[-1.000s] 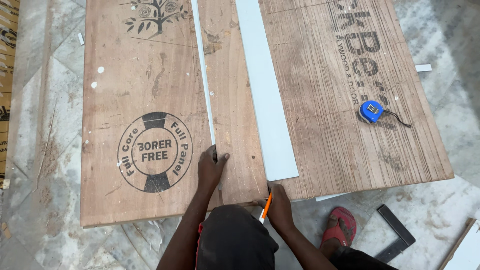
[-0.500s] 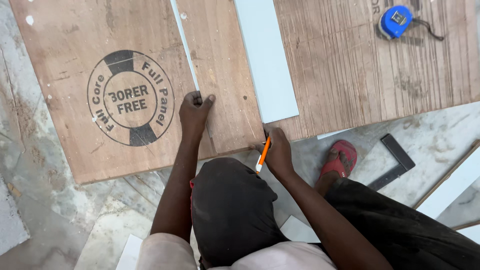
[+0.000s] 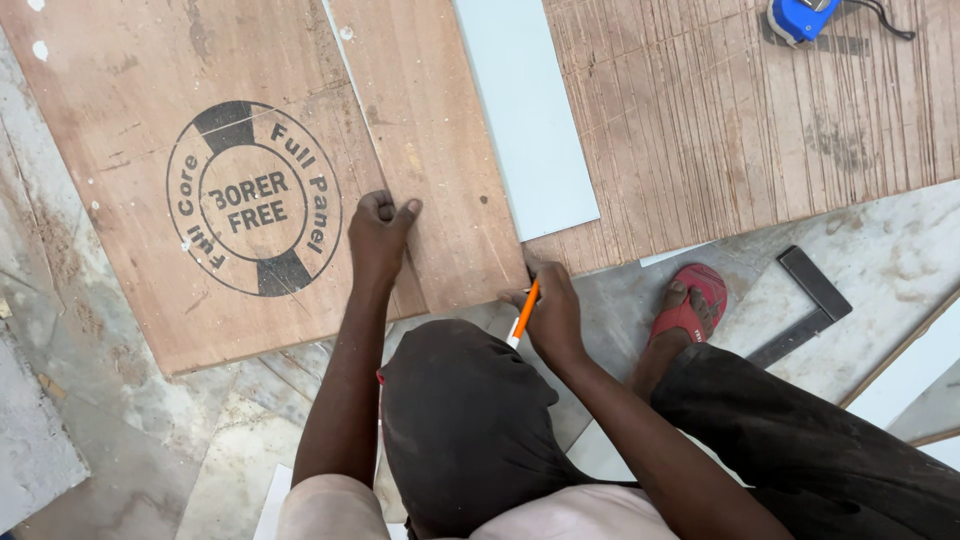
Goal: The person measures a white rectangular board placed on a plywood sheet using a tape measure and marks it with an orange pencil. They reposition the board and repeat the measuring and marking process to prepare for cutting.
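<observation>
Where the big plywood sheet [image 3: 130, 130] lies flat on the stone floor [image 3: 110, 440], it fills most of the view, with a round black stamp on its left part. Over it lies a narrower brown board [image 3: 440, 150], and just beside that, to the right, a pale blue-grey strip [image 3: 525, 110] that runs off the top edge. A thin pale edge [image 3: 352, 80] runs along the board's left side.

The left hand [image 3: 378, 235] presses down at the foot of that thin edge, fingers bunched and curled on it. The right hand [image 3: 550, 305] pinches an orange pencil [image 3: 524, 312] at the board's near right corner, close to the strip's lower end.

To mark well here, I judge the left hand should keep firm weight on the board so that nothing slides, and the pencil should be held steep and tight against the edge for a fine line.

Smaller things lie farther off: a metal square [image 3: 805, 300] on the floor at right, a red sandal [image 3: 688, 305] on a foot, and a blue tape measure [image 3: 800, 18] cut by the top edge.

The pencil tip is hidden behind the fingers, so any mark cannot be seen. The person's dark knee [image 3: 460, 420] covers the floor below the board, and whether the thin edge is a ruler or a strip is hard to tell.
</observation>
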